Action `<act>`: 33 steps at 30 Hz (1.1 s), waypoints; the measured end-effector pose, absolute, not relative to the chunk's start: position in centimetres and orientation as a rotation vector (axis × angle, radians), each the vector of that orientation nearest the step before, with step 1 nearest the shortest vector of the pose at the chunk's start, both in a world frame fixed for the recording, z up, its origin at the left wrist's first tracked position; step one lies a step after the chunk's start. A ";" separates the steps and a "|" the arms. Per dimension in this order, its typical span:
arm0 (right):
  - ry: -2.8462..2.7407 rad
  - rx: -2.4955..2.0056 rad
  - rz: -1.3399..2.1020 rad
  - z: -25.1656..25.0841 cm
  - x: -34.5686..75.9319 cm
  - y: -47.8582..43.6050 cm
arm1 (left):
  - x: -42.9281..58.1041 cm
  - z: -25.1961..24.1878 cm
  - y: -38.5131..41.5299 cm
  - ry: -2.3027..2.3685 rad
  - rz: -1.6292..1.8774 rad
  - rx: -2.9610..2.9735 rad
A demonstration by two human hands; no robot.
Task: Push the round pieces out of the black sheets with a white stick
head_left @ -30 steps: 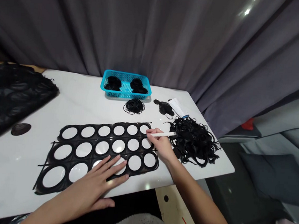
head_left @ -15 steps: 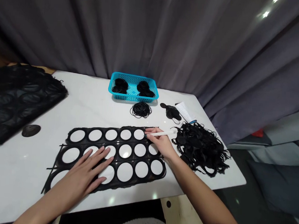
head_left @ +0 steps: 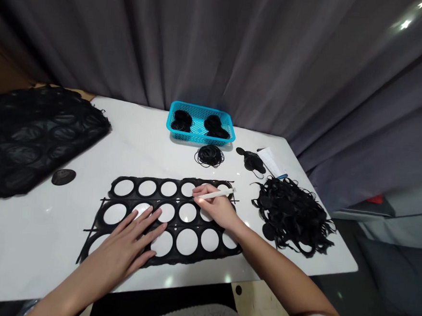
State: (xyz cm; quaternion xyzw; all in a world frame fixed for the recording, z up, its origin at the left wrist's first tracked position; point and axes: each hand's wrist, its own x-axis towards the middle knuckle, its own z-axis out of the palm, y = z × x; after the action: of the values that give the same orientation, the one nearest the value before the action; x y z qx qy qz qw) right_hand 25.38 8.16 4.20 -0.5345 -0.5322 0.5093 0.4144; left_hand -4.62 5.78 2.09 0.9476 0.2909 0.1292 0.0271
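Observation:
A thin black sheet (head_left: 136,197) with rows of round holes lies flat on the white table, the white top showing through the holes. My left hand (head_left: 127,239) rests palm down across its left half, fingers spread. In my right hand (head_left: 216,209) is a slim white pen-like tool (head_left: 216,194), pinched between thumb and fingers. Its tip is hidden at my fingertips, over the upper row of holes right of centre. Whether the tip touches the sheet I cannot tell.
A blue basket (head_left: 200,138) holding black discs stands at the back, with a black tangle (head_left: 210,155) before it. Black scraps (head_left: 295,214) are heaped right, near a white tube (head_left: 271,162). Another black sheet (head_left: 35,141) and a loose disc (head_left: 63,177) lie left.
My right hand has moved left along the upper row with the white tool, uncovering holes at the row's right end. My left hand stays on the sheet. The whole view has shifted slightly.

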 end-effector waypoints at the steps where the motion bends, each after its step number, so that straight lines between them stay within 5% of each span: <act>1: -1.353 -1.332 1.289 4.2 25.1 7.9 | -4.6 2.1 5.7 0.902 0.398 2.930; 33: -1.595 -1.328 1.245 4.3 19.6 6.9 | -9.4 1.5 3.0 1.019 0.389 2.843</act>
State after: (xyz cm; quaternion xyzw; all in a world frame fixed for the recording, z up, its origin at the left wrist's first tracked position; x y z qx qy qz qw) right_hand 19.62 6.87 4.27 -0.5134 -0.6168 0.4812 0.3529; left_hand -9.43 2.96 1.49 0.9326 0.3341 0.1276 0.0481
